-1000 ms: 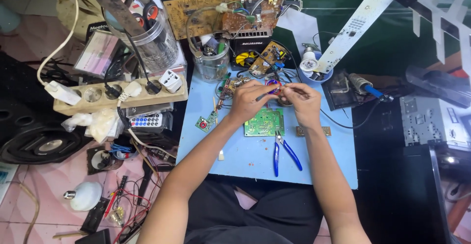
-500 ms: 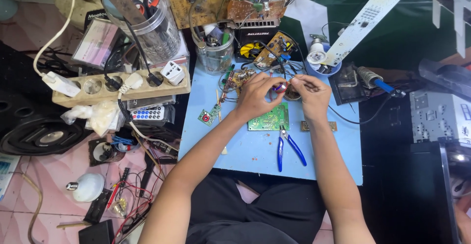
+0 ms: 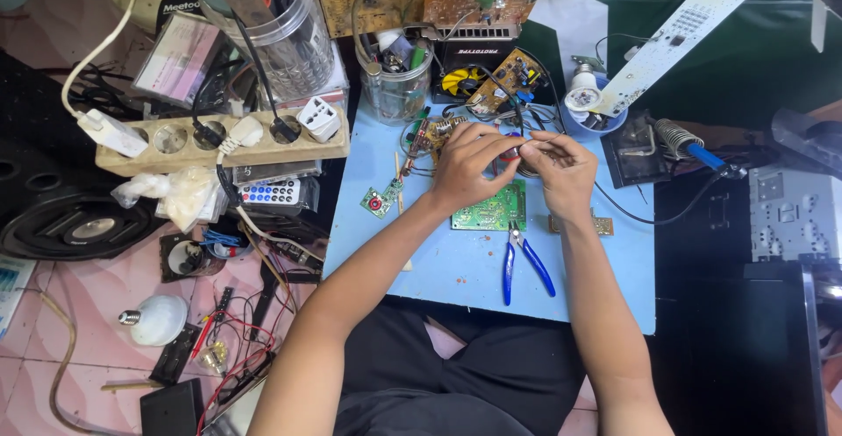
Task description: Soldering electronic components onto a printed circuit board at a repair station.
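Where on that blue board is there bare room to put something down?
Bare patches on the blue board: the near left corner below the small green board, and the near right corner beside the blue-handled pliers. The far edge, around both hands and the clear jar, is crowded.

small part between hands hidden
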